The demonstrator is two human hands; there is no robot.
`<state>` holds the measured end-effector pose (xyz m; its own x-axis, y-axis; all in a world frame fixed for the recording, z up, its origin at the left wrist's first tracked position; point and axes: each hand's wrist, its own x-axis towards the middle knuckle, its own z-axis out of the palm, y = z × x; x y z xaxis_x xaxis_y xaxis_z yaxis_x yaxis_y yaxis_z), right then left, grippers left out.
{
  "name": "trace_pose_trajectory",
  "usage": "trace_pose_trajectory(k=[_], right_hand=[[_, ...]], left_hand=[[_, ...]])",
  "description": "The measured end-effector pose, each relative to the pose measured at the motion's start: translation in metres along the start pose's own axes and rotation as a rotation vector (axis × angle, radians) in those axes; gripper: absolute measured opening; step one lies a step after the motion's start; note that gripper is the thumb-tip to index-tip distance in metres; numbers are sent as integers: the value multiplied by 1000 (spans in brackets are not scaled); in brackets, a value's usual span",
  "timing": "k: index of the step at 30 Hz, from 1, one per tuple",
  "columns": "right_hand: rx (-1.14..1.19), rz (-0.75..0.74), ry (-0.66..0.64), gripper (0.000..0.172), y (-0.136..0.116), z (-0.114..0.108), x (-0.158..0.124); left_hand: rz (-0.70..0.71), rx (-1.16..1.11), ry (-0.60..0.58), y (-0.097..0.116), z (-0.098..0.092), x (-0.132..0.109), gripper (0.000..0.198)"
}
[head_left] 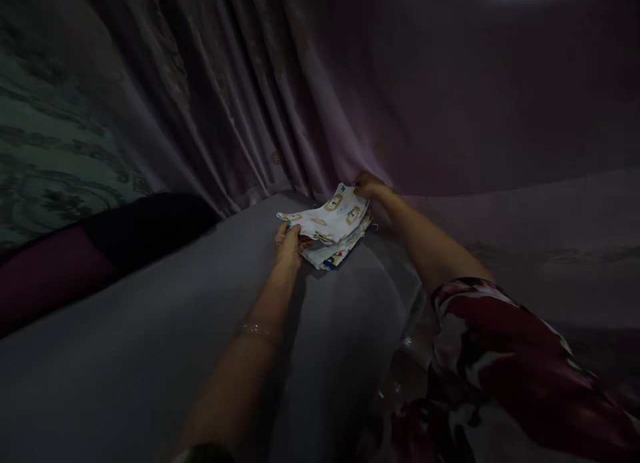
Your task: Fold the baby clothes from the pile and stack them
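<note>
Between my two hands is a white printed cloth (pixel 336 213) with yellow animal-like figures, its edges slightly raised. My left hand (pixel 289 241) is closed on its near left edge, thumb on top. At its far right corner my right hand (pixel 369 185) pinches the fabric, with the fingertips partly hidden. Directly beneath lies a small stack of folded cloths (pixel 320 257), one showing blue, red and green print. The stack rests on the grey flat surface (pixel 200 316). How far the top cloth is lifted off the stack is hard to tell in the dim light.
Purple curtains (pixel 270 96) hang right behind the cloths. On the left, a dark and maroon cushion-like thing (pixel 55 269) lies along the green patterned wall (pixel 60 149). Something shiny, perhaps clear plastic (pixel 407 343), shows at the surface's right edge.
</note>
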<state>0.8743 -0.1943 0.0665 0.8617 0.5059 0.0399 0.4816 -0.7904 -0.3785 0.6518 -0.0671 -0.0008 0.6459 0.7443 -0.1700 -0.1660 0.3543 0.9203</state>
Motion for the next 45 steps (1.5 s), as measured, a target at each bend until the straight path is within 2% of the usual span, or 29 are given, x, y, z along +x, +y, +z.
trace_pose_trajectory(k=[5, 12, 19, 24, 31, 38, 41, 45], right_hand=[[-29, -36, 19, 38, 20, 3, 11], [-25, -72, 11, 40, 39, 24, 20], [-60, -8, -4, 42, 48, 35, 26], [-83, -3, -1, 38, 47, 32, 32], [-148, 24, -41, 38, 52, 44, 17], [-271, 74, -9, 34, 50, 57, 6], [-323, 56, 38, 34, 41, 59, -5], [-374, 11, 108, 31, 14, 66, -28]], left_hand=[[-74, -123, 20, -19, 7, 2, 50], [-101, -98, 57, -39, -6, 4, 47], [-204, -135, 83, -45, -7, 8, 25], [-181, -111, 61, -49, -7, 11, 26], [-175, 44, 74, -54, -12, -1, 32], [-166, 110, 34, -51, -11, -11, 71], [-195, 177, 32, -54, -18, -17, 68], [-225, 167, -29, -59, -31, -25, 61]])
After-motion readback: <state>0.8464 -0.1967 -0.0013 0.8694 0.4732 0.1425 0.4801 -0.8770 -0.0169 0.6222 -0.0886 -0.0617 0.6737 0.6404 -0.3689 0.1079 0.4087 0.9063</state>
